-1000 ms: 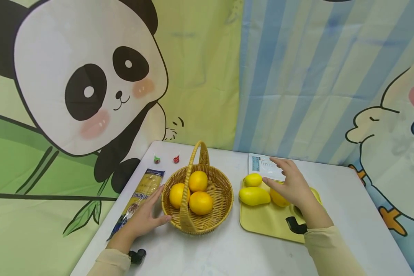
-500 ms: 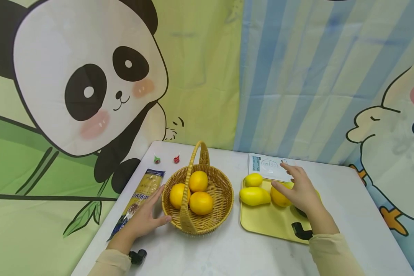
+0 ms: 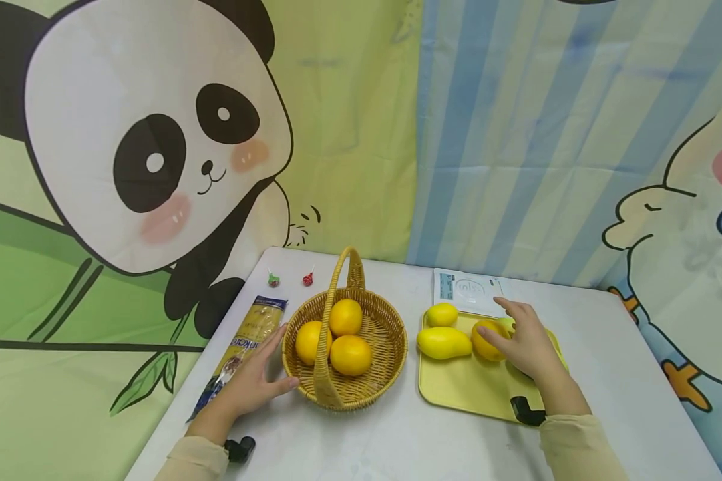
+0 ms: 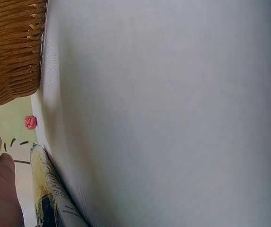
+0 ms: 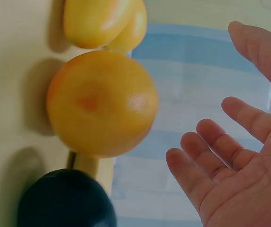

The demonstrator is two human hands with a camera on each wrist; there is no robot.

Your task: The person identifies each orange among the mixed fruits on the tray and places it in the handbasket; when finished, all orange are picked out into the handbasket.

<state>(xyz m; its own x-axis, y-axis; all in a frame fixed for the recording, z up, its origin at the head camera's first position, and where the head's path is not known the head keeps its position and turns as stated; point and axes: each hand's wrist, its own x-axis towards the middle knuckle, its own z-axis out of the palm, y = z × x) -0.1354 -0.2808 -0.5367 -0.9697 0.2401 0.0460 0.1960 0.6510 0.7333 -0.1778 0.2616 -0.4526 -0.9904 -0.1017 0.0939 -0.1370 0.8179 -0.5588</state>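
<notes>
My left hand (image 3: 252, 381) lies at the left side of a wicker basket (image 3: 393, 354), fingers extended along its outer wall; in the left wrist view the basket (image 4: 12, 52) and part of the hand (image 4: 0, 189) show. Three oranges, one of them the front orange (image 3: 351, 355), sit in the basket. Over the yellow tray (image 3: 463, 387) hovers my right hand (image 3: 531, 344), with fingers spread and nothing in its grasp. Closest to it is another orange (image 3: 488, 341), which the right wrist view shows apart from the palm. That orange (image 5: 102, 104) sits beside a dark, smooth fruit (image 5: 67, 203).
A yellow mango (image 3: 443, 343) and a lemon (image 3: 441, 314) occupy the tray's left side. Behind the tray is a white packet (image 3: 469, 292). Left of the basket lies a pasta bag (image 3: 246, 337). Green (image 3: 273, 279) and red lollipops (image 3: 308, 278) lie near the back edge.
My right hand has shifted right and a little nearer to me, so more of the tray's orange shows. The left hand and basket have stayed put.
</notes>
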